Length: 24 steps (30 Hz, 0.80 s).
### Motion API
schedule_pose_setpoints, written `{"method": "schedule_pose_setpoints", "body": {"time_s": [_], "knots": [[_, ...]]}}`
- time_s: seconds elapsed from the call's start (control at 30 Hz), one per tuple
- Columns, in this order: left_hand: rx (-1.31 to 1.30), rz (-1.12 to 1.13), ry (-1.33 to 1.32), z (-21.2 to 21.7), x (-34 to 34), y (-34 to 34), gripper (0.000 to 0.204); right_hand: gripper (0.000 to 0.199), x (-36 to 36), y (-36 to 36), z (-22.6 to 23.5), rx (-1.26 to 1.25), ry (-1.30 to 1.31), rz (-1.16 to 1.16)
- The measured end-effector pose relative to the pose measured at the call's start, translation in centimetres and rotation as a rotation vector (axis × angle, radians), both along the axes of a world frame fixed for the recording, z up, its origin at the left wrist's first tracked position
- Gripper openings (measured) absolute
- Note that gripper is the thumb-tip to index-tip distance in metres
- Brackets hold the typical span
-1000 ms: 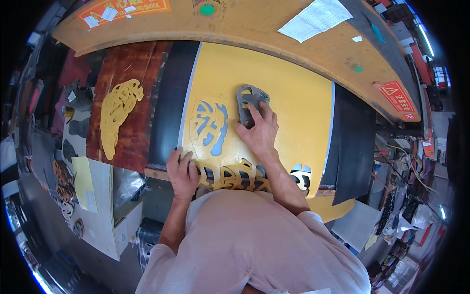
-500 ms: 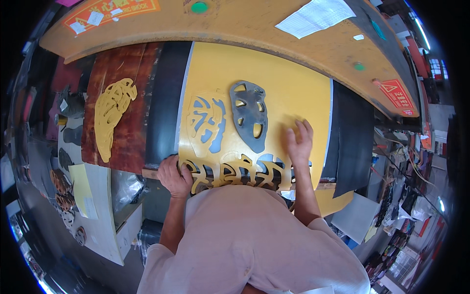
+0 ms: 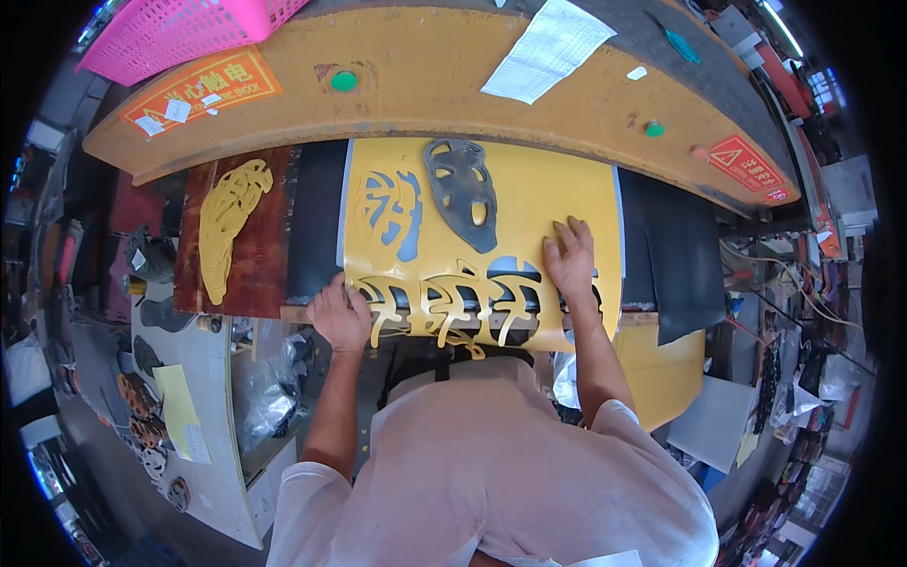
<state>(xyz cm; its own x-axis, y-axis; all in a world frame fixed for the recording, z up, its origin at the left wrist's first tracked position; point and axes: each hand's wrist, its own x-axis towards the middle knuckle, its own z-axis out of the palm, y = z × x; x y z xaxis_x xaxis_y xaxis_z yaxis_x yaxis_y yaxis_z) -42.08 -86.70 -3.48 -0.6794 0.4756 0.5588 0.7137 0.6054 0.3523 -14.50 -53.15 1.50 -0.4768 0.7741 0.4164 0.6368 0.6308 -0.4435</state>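
Note:
A yellow sheet (image 3: 557, 180) lies on the work surface, with a row of curved cut-outs along its near edge. My left hand (image 3: 340, 317) is closed on the sheet's near left edge, thumb on the inner side. On the sheet's right part rests my right hand (image 3: 571, 265), fingers spread and holding nothing. Between the hands and farther off, a dark grey cutting die (image 3: 460, 198) with several openings lies on the sheet. Left of it is another cut-out (image 3: 389, 215), pale underneath. Thin yellow strips hang at the near edge by my body.
An orange machine beam (image 3: 416, 80) with green buttons crosses beyond the sheet. At left, yellow cut pieces (image 3: 230, 227) are piled on a reddish-brown board (image 3: 269, 227). A pink basket (image 3: 179, 38) sits on the machine. Black mats (image 3: 666, 236) flank the sheet.
My right hand has come down from a blurred motion onto the sheet. The view has shifted, so the beam appears lower and more of the sheet's near edge shows. My left hand stays at the left edge.

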Motion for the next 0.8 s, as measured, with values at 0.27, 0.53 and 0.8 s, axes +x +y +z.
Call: {"method": "schedule_pose_setpoints", "body": {"time_s": [0.27, 0.53, 0.8], "knots": [[0.045, 0.020, 0.023, -1.3, -0.4, -0.1, 0.033, 0.024, 4.8, -9.2, 1.0, -0.263, 0.402, 0.052], [0.052, 0.073, 0.031, -2.1, -0.6, -0.2, 0.021, 0.034, 12.3, -8.2, 1.8, -0.825, 0.799, 0.088], [0.080, 0.075, 0.083, -2.4, -1.0, -0.3, 0.022, 0.031, 13.5, -2.2, 10.3, -0.482, 1.166, 0.056]]}}
